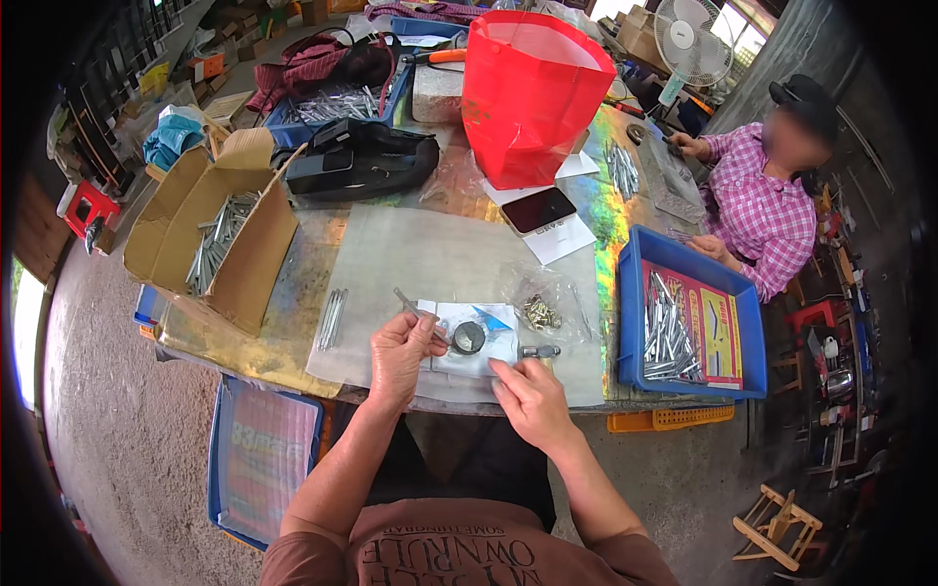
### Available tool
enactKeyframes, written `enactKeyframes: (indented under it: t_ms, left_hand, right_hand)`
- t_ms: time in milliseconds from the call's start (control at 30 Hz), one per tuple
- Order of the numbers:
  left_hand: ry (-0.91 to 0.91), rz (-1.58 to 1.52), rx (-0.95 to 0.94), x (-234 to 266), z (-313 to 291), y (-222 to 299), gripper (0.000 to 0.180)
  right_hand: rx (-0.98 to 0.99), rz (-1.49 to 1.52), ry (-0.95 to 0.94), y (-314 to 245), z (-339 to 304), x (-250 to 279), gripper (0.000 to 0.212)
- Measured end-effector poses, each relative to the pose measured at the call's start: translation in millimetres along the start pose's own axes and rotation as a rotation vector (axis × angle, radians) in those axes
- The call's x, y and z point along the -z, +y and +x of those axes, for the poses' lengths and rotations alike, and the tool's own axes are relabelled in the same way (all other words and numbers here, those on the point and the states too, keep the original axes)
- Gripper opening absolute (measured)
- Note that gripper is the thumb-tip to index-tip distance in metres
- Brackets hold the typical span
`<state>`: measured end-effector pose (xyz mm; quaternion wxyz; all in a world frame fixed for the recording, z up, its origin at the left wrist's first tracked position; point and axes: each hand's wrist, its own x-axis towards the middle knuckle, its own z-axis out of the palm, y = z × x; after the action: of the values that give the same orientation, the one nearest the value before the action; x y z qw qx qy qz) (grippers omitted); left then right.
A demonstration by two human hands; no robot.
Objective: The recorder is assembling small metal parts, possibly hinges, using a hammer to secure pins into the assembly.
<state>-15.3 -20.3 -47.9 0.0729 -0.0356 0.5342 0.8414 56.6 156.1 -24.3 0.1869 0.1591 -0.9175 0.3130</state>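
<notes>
My left hand (pixel 399 354) pinches a thin flat metal strip (pixel 414 305), tilted up over a white sheet of paper (pixel 499 349). On that sheet sits a dark round metal block (pixel 469 338) with a lighter top. My right hand (pixel 535 400) is closed at the sheet's lower right corner. A small hammer (pixel 540 352) shows its metal head just beyond the knuckles; the hand covers where its handle lies. A clear bag of small brass-coloured parts (pixel 540 312) rests behind the hammer. Several metal strips (pixel 332 319) lie side by side on the left.
A cardboard box of metal strips (pixel 272 256) stands left, a blue tray of strips (pixel 694 383) right. Behind are a phone (pixel 538 210), a red bag (pixel 528 107) and a black case (pixel 366 166). A co-worker (pixel 767 186) sits at the far right. A blue crate (pixel 217 459) stands below the table's left.
</notes>
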Motion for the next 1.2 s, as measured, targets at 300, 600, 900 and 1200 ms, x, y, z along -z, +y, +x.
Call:
enactKeyframes:
  t_ms: [300,600,900,1200]
  left_hand:
    - [0.011,-0.008,0.001,4,-3,0,0.018]
    - [0.006,-0.01,0.003,3,-4,-1,0.019]
    - [-0.005,-0.028,0.003,2,-2,-3,0.017]
    - [-0.012,-0.018,-0.007,1,-3,-5,0.017]
  right_hand:
    - [0.037,-0.018,-0.023,-3,22,-19,0.028]
    - [0.022,0.006,0.024,-4,23,-20,0.025]
    - [-0.127,0.127,0.135,-6,-8,-14,0.015]
    - [-0.187,0.182,0.128,-13,-34,-11,0.012]
